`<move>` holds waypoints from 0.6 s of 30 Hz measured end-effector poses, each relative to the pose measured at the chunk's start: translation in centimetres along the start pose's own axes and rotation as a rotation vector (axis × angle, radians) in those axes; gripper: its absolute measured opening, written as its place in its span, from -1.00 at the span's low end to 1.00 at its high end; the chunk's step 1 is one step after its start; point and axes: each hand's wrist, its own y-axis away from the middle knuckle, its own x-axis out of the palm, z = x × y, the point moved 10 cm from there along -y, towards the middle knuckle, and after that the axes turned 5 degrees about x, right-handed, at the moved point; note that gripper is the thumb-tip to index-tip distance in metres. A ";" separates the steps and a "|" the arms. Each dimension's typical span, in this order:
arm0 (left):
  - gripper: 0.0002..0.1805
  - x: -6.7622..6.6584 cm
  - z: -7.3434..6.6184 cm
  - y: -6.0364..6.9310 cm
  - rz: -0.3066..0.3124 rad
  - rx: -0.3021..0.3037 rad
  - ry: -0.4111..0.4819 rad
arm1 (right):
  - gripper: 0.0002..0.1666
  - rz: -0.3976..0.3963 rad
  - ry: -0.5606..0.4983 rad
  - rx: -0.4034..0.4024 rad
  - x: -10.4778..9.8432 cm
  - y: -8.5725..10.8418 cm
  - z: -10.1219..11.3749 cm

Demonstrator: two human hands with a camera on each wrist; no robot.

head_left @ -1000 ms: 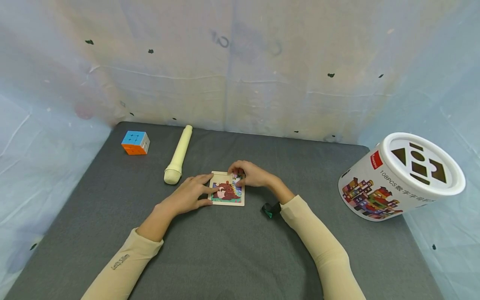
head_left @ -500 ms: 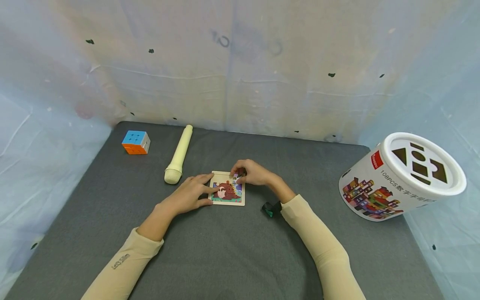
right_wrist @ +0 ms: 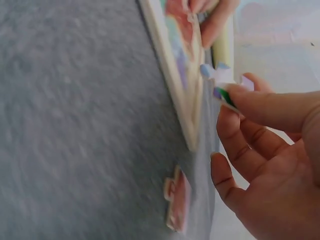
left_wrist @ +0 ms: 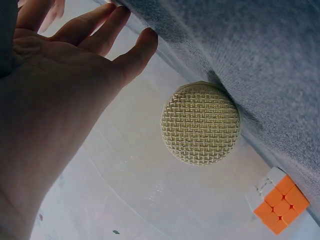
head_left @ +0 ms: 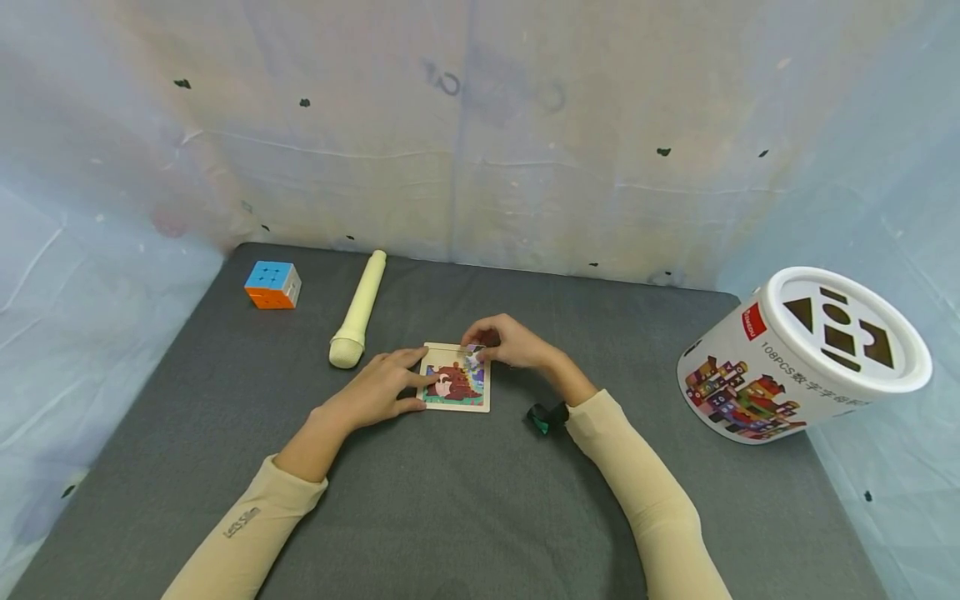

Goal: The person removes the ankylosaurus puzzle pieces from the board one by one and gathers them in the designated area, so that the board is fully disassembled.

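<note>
A person's left hand lay palm down at the left side of a small jigsaw puzzle board, its fingers spread and fairly straight; one fingertip touched the picture while others rested at the left edge, and it was not curled round anything. The board lay flat near the middle of a table covered with dark grey cloth, its pale border surrounding a reddish-brown figure. The right hand, at the board's far right corner, pinched a small jigsaw piece, white with purple, blue and green, between thumb and fingers, the grip nearly closed; the other fingers curled loosely, and whether the piece touched the board could not be told. The right wrist view also showed a loose reddish piece on the cloth, just beyond a corner of the board. Left of the board, a pale yellow microphone lay with its mesh head toward the person, and farther left, near the far corner, sat a puzzle cube with blue, orange and white faces. Well apart to the right stood a white block bucket marked "108PCS", its lid cut with shaped holes. Pale plastic sheeting hung behind the table, and both arms wore cream sleeves.
</note>
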 end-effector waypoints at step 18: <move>-0.48 0.0 0.0 0.0 -0.014 0.015 0.004 | -0.72 -0.098 0.047 0.103 -7.0 7.8 -4.6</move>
